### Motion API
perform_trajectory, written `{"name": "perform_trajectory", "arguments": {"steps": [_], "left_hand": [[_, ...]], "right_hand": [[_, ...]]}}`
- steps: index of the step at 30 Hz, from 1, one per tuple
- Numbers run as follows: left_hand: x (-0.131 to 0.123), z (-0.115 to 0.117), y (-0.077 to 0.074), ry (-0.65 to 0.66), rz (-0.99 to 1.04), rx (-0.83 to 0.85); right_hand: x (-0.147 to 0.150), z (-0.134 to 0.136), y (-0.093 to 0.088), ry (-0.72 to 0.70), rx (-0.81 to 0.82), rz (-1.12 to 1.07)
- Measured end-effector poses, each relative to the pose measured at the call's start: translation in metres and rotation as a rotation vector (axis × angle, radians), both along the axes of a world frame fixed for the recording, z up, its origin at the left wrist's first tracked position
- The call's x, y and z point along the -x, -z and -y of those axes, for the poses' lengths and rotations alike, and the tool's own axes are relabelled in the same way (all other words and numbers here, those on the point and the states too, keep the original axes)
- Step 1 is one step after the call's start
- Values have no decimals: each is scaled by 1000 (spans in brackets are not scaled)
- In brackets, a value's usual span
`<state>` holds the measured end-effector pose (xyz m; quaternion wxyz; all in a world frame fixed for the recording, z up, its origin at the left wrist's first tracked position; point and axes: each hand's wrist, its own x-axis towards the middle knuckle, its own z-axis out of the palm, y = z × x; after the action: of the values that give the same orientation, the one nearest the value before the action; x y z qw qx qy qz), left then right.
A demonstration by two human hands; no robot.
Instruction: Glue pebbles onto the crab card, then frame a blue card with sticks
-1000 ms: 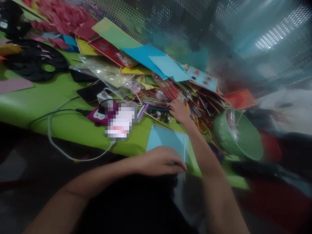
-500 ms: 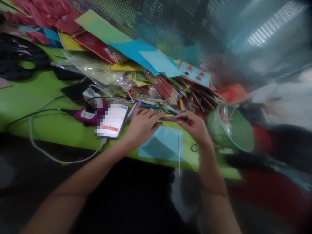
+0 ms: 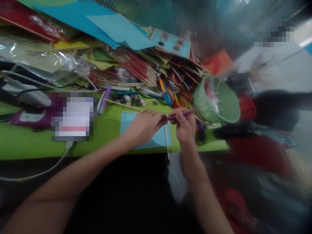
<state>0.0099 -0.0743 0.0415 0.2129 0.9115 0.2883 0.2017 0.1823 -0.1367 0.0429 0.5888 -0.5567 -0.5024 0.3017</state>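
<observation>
My right hand (image 3: 186,128) is closed around a slim magenta pen (image 3: 187,113), thumb pressed on its side. The pen tilts slightly, its right end higher. At its left end my left hand (image 3: 145,127) pinches with the fingertips; whether a cap is there cannot be made out. Beneath both hands a light blue sheet of paper (image 3: 126,121) lies on the green tabletop (image 3: 108,143), partly covered by the left hand. A thin wooden stick (image 3: 167,139) lies along the sheet's right side and juts past the table's front edge.
A green basket (image 3: 216,100) holding clear plastic stands at right. Left are a pixelated phone (image 3: 73,117) on a white cable and a purple power strip (image 3: 29,118). Behind lie bundled sticks (image 3: 136,66), a blue-and-orange cutter (image 3: 164,91), pebbles (image 3: 128,98) and blue paper (image 3: 117,27).
The view has swung right and closer, so the table things sit further left. Both hands still hold the pen; the right hand has turned, its thumb now showing on top.
</observation>
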Motion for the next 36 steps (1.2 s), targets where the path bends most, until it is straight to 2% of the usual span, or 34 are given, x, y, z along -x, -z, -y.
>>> {"name": "perform_trajectory", "arguments": {"steps": [9,16,20,22,24,27,29,32,36], "left_hand": [[-16,1,-11,75,-48,164],[-21,11,-12,66,-86,228],[-26,17,-11,56,-95,207],[-23,17,-7,53,-89,205],[-14,16,0,38,-95,235],[7,11,14,-8,-109,342],[18,7,23,-26,-84,358],[19,3,29,54,-28,281],[5,3,35,75,-95,154]], "right_hand": [[-1,3,4,226,-22,16],[-2,8,9,257,-95,-75],[0,9,14,268,-171,-64],[-11,9,15,271,-182,-44],[-35,10,13,310,-219,-41],[-77,17,4,484,-432,-158],[-91,24,-1,501,-408,-159],[-83,29,2,470,-299,-145],[-64,27,23,463,-229,-122]]}}
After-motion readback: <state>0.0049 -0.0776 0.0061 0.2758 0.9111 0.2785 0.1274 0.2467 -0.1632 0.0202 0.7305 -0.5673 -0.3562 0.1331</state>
